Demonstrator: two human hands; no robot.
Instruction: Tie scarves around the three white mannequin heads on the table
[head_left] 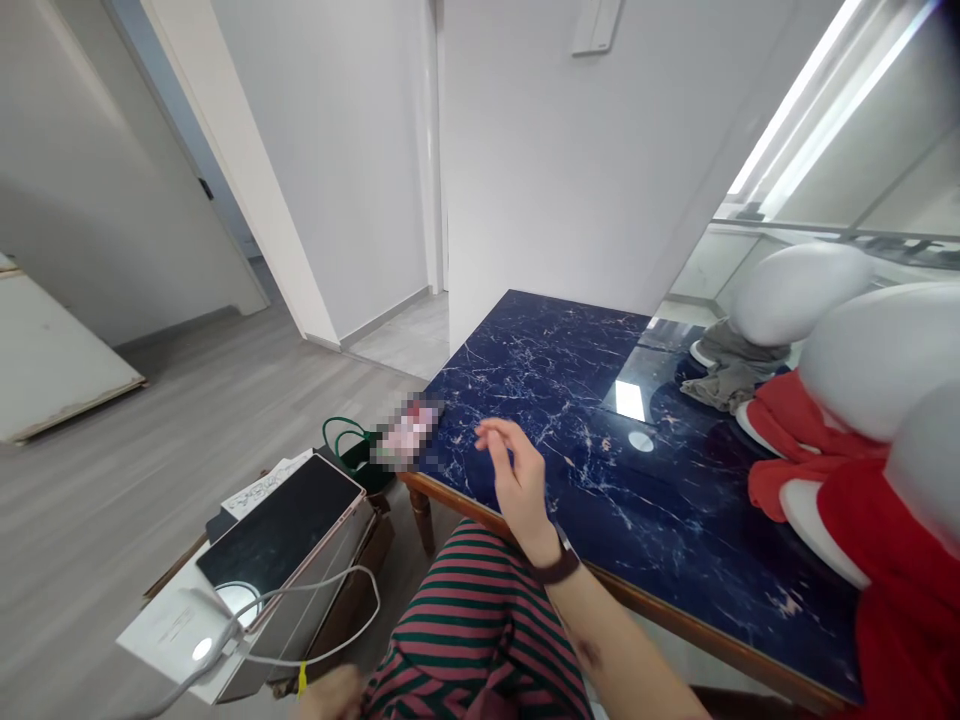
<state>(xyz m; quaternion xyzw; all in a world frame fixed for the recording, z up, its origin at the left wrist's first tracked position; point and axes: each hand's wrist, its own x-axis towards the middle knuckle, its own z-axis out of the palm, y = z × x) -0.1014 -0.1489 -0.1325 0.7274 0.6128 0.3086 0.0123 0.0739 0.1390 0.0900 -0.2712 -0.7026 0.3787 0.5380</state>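
My right hand (517, 480) is over the near left part of a dark blue marble-patterned table (555, 360). Its fingers bend loosely, with the thumb apart, and I see nothing in it. A dark band circles that wrist. My left hand (334, 692) is blurred and cut off at the bottom edge, so its fingers cannot be made out. A bit of yellow (302, 678) shows beside it. Close by, a white cable (330, 578) loops next to a dark-screened device (281, 520) with a pink edge, lying on a white box (169, 625).
A pixelated pink item (409, 430) is at the table's left corner, beside a dark green cord (337, 425). Along the table's right side stand several white rounded forms (885, 350), with red cloth (892, 520) and grey cloth (731, 365). A wall (555, 150) rises behind the table.
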